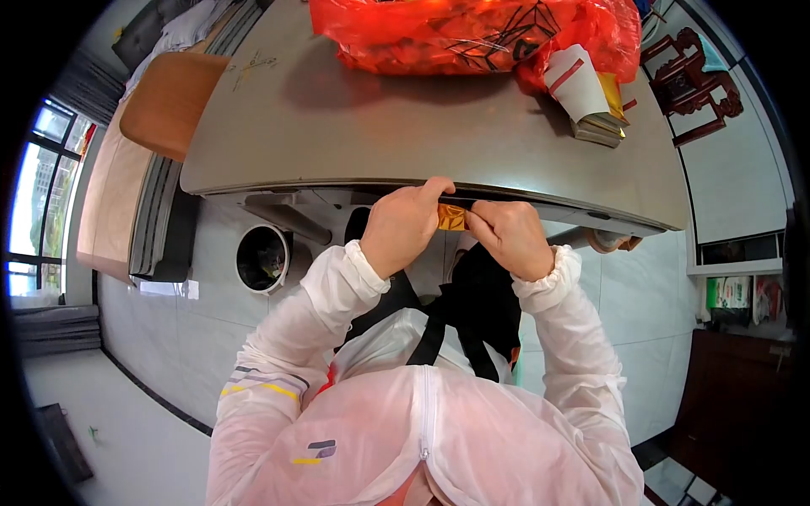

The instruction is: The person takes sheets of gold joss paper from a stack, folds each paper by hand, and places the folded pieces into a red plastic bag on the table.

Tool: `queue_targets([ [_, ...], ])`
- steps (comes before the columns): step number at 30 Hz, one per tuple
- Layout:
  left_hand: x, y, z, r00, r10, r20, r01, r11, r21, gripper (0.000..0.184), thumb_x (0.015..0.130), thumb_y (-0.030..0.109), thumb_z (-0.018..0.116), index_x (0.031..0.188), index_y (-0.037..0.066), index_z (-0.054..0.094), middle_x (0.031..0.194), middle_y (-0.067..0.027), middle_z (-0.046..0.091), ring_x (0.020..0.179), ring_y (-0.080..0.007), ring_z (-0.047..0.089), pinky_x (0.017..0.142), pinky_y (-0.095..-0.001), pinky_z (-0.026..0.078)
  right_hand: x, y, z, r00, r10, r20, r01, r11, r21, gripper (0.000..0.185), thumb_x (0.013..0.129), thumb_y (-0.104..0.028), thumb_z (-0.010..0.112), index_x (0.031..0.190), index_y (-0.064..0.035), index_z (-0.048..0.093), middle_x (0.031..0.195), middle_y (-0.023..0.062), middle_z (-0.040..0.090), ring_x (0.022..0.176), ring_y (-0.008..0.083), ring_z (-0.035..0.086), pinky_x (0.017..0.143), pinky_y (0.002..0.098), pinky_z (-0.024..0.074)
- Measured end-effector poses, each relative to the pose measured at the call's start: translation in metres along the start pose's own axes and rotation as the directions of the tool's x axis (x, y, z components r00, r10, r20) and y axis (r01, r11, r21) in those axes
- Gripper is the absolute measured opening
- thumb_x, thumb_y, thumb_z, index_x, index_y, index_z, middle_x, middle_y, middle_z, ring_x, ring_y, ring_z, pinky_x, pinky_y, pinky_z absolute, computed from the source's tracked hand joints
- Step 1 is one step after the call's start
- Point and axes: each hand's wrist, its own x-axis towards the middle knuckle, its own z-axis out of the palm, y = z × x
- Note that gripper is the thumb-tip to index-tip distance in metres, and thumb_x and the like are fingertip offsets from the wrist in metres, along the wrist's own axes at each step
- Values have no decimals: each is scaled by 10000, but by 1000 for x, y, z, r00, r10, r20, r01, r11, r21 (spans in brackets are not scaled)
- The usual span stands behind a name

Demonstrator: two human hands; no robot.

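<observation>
A small piece of shiny gold foil paper (453, 218) is stretched between my two hands at the table's front edge. My left hand (403, 226) pinches its left side, with the fingers partly hidden behind the paper. On the other side, my right hand (513, 239) is closed on the right end between thumb and curled fingers. Farther back on the tabletop lies a stack of paper sheets (597, 128), gold on some faces and partly covered by a white sheet with a red stripe (575, 80). Beside it sits a bulging red plastic bag (439, 38) with black print.
The grey table (354, 126) spans the view ahead of me. A brown chair (169, 101) touches its left end. A waste bin (263, 260) stands on the tiled floor at lower left, and a carved wooden chair (692, 84) is at far right.
</observation>
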Motion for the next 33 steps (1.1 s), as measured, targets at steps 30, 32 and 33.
queue_targets([
  [30, 25, -8, -32, 773, -465, 432, 622, 422, -659, 176, 911, 54, 478, 1064, 39, 564, 647, 57, 463, 557, -39, 423, 544, -219, 368, 10, 7, -8, 862, 436, 260, -420, 324, 848, 453, 990, -391, 564, 664, -76, 547, 601, -43, 437, 551, 53, 362, 496, 235, 260],
  [32, 31, -11, -38, 830, -450, 330, 544, 525, -654, 156, 946, 99, 512, 1065, 46, 598, 661, 56, 485, 578, -23, 437, 547, -198, 353, 9, 11, -12, 879, 450, 161, -379, 450, 809, 461, 1005, -374, 533, 658, -70, 526, 583, -41, 420, 542, 57, 354, 502, 238, 260],
  [33, 38, -10, -44, 874, -421, 244, 472, 610, -636, 155, 954, 115, 523, 1066, 47, 605, 665, 55, 493, 581, -21, 441, 547, -194, 352, 8, 13, -15, 882, 452, 130, -375, 508, 775, 461, 1016, -363, 513, 660, -70, 510, 575, -37, 410, 542, 62, 353, 509, 240, 270],
])
